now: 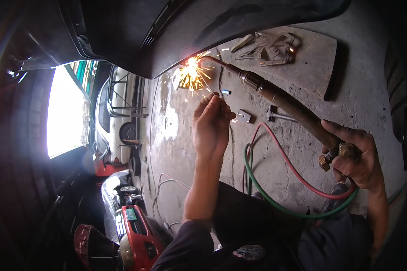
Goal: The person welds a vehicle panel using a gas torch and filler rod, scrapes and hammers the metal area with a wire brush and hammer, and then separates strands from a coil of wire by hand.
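My right hand (359, 151) is wrapped around the valve end of a gas welding torch (298, 108). The torch's bent tip reaches up and left to the lower edge of a dark vehicle panel (167, 54), where bright sparks (192, 74) spray out. Just below the sparks, my left hand (211, 117) pinches a thin filler rod (207, 86) that points into the glow. The exact spot where rod and panel meet is lost in the glare. From the torch's rear, a red hose (285, 151) and a green hose (269, 198) loop down.
A flat board (309, 54) with a pile of metal pieces (269, 47) lies on the concrete floor. Nearer are a hammer-like tool (280, 115), a small metal plate (244, 116) and a blue cylinder (226, 92). A red car (140, 235) and a white vehicle (124, 115) stand at the left.
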The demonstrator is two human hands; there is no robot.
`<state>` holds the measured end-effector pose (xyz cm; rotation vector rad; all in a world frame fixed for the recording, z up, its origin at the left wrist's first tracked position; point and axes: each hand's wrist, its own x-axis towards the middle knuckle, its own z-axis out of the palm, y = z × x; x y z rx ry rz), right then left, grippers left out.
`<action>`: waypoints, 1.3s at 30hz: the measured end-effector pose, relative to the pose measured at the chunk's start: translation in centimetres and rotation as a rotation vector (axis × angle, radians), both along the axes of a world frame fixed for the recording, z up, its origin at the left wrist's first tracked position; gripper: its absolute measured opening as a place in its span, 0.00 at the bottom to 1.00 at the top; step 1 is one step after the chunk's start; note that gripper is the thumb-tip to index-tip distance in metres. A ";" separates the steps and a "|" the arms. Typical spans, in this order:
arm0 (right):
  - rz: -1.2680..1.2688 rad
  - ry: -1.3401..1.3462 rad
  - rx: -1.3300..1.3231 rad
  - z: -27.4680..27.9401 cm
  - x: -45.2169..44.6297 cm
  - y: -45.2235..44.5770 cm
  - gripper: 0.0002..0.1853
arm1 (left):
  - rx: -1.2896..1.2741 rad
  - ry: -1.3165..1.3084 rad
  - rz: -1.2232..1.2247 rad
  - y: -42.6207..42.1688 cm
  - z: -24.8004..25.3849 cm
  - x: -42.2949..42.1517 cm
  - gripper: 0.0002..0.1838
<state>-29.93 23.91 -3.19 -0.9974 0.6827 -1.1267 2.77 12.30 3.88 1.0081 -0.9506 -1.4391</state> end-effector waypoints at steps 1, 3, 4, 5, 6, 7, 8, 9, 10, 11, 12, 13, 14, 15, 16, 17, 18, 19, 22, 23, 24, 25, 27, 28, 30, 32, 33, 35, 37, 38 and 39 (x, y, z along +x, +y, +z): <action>-0.001 0.003 -0.006 0.0 0.0 0.0 0.35 | 0.007 -0.001 0.013 0.0 0.1 -0.1 0.07; 0.000 0.004 0.003 0.1 0.0 0.0 0.35 | 0.021 -0.002 0.040 0.2 0.2 -0.4 0.07; 0.001 0.005 0.007 0.1 0.0 0.0 0.35 | 0.019 0.001 0.034 0.2 0.2 -0.3 0.07; 0.000 0.002 0.011 0.1 0.0 0.0 0.35 | 0.017 0.003 0.028 0.1 0.1 -0.3 0.07; -0.001 0.000 0.015 0.1 0.0 0.1 0.35 | 0.015 0.006 0.023 0.1 0.1 -0.3 0.07; -0.002 -0.003 0.019 0.1 0.0 0.1 0.35 | 0.018 0.007 0.025 0.1 0.1 -0.3 0.07; -0.002 -0.004 0.018 0.1 0.0 0.1 0.35 | 0.021 0.008 0.027 0.1 0.1 -0.3 0.07; -0.001 -0.005 0.016 0.1 0.0 0.1 0.35 | 0.024 0.009 0.029 0.1 0.2 -0.3 0.07; -0.001 -0.006 0.015 0.1 0.0 0.1 0.35 | 0.025 0.009 0.031 0.1 0.1 -0.3 0.07; -0.002 -0.003 0.012 0.1 0.0 0.1 0.35 | 0.025 0.008 0.033 0.1 0.0 -0.2 0.07; -0.003 -0.001 0.009 0.0 0.0 0.1 0.35 | 0.025 0.008 0.035 0.1 0.0 -0.2 0.07; -0.003 0.001 0.007 0.0 0.0 0.1 0.35 | 0.025 0.005 0.037 0.1 0.0 -0.2 0.07; -0.004 0.004 0.004 0.0 -0.1 0.1 0.35 | 0.025 0.003 0.040 0.2 0.0 -0.2 0.07; -0.004 0.007 0.001 0.0 -0.1 0.1 0.35 | 0.024 0.001 0.042 0.2 0.1 -0.3 0.07; -0.005 0.010 -0.002 0.0 -0.1 0.1 0.35 | 0.022 0.000 0.040 0.1 0.1 -0.3 0.07; -0.005 0.011 -0.001 0.0 -0.1 0.1 0.36 | 0.019 0.001 0.038 0.1 0.1 -0.4 0.07; -0.005 0.012 0.000 0.1 -0.1 0.1 0.36 | 0.017 0.001 0.036 0.1 0.1 -0.4 0.07; -0.005 0.014 0.001 0.1 -0.2 0.1 0.36 | 0.016 -0.001 0.034 0.0 0.1 -0.4 0.07; -0.004 0.010 -0.006 0.1 -0.1 0.0 0.36 | 0.016 0.000 0.032 -0.1 0.2 -0.4 0.07; -0.002 0.012 -0.003 0.1 -0.1 0.0 0.36 | 0.017 0.004 0.033 -0.1 0.2 -0.4 0.07; -0.001 0.015 0.000 0.2 -0.2 0.0 0.36 | 0.019 0.009 0.035 0.0 0.2 -0.4 0.07; 0.001 0.018 0.003 0.2 -0.2 0.0 0.36 | 0.022 0.007 0.040 0.0 0.1 -0.5 0.07; -0.001 0.014 0.008 0.3 -0.1 0.0 0.36 | 0.029 0.004 0.050 0.2 -0.1 -0.7 0.08; -0.002 0.013 0.011 0.3 -0.1 0.0 0.36 | 0.018 0.005 0.002 0.3 -0.3 -0.7 0.08; -0.010 0.007 0.002 0.2 0.0 0.0 0.36 | -0.003 0.007 -0.094 0.5 -0.6 -0.4 0.09; -0.011 0.003 -0.002 0.1 0.0 0.1 0.36 | 0.026 0.016 -0.086 1.0 -0.5 -1.1 0.08; -0.007 0.004 -0.002 0.1 0.0 0.0 0.36 | 0.041 0.021 -0.082 1.3 -0.5 -1.5 0.08; -0.002 0.005 -0.003 0.1 -0.1 0.0 0.36 | 0.054 -0.023 -0.090 1.7 -0.5 -2.0 0.07; 0.002 0.005 -0.005 0.2 -0.1 0.0 0.36 | 0.060 -0.055 -0.108 1.9 -0.5 -2.1 0.06; -0.001 0.008 0.001 0.2 -0.1 0.0 0.36 | 0.060 -0.064 -0.123 1.9 -0.5 -2.1 0.06; -0.003 0.011 0.006 0.3 0.0 0.0 0.36 | 0.059 -0.074 -0.137 2.0 -0.5 -2.1 0.06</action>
